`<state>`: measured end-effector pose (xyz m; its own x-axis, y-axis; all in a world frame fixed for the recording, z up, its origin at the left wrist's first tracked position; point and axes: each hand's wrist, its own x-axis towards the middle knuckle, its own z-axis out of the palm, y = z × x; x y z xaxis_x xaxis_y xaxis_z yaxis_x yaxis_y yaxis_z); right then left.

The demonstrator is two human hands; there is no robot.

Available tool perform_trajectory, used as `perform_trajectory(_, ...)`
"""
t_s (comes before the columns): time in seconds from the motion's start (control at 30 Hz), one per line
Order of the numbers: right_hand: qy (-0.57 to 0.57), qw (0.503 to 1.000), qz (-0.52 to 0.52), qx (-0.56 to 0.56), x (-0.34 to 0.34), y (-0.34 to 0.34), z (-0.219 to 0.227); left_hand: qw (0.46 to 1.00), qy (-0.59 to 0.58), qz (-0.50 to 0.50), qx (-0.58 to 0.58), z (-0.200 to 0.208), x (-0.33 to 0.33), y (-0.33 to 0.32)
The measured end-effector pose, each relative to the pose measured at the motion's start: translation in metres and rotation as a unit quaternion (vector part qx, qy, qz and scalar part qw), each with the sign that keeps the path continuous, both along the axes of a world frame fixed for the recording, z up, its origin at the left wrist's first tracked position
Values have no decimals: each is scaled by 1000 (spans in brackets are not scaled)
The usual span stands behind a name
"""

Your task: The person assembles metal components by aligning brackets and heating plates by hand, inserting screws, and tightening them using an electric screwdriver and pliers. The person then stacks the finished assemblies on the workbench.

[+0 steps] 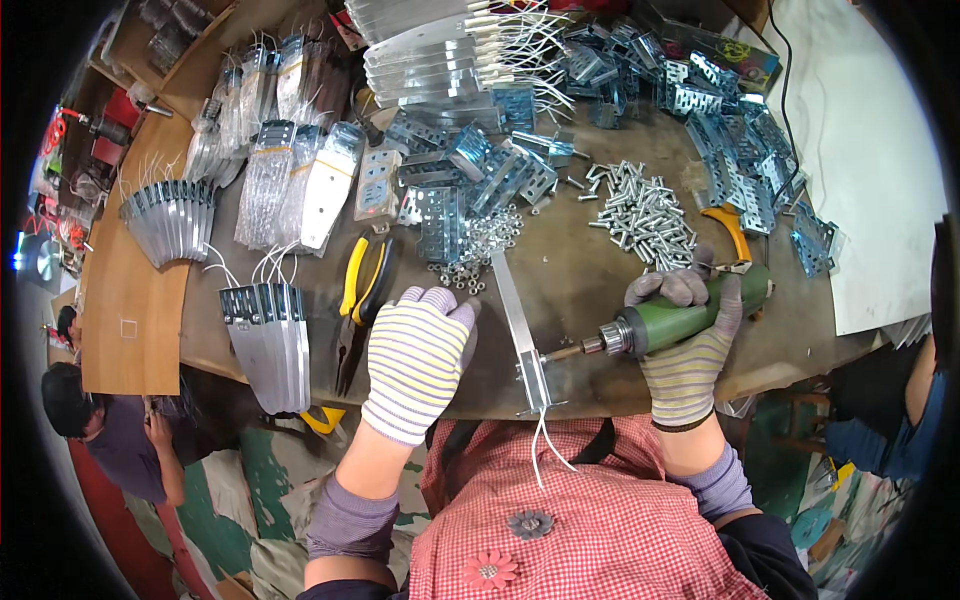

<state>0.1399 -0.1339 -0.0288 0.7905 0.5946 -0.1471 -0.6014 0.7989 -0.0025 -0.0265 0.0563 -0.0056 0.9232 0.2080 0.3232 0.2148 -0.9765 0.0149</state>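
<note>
My right hand, in a striped glove, is wrapped round a green power screwdriver. Its bit points left and meets the side of the bracket on a flat metal strip, which lies lengthwise before me. Two white wires hang from the strip's near end, over the table edge. My left hand, gloved too, has its fingers curled together just below a heap of small nuts; whatever they hold is hidden. Beside it on the left lie yellow-and-black pliers.
A heap of screws lies beyond the screwdriver. Blue-tinted metal brackets pile up at the middle and far right. Wired strips fan out at left, near a power strip. A yellow-handled tool lies beyond my right hand.
</note>
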Motion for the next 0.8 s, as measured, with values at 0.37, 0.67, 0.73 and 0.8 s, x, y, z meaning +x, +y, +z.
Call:
perform_trajectory(0.37,-1,1000,5,13,3,2,-2,960,-139,-56,-235,-2,1,-4)
perform_trajectory(0.67,18,1000,9,11,0,0,0,790,-261,102,-545,-19,-15,-65)
perform_trajectory(0.73,18,1000,10,10,1,1,1,825,-305,62,-472,-25,-14,-64)
perform_trajectory(0.8,18,1000,8,7,0,2,1,835,-302,72,-454,-24,-13,-64)
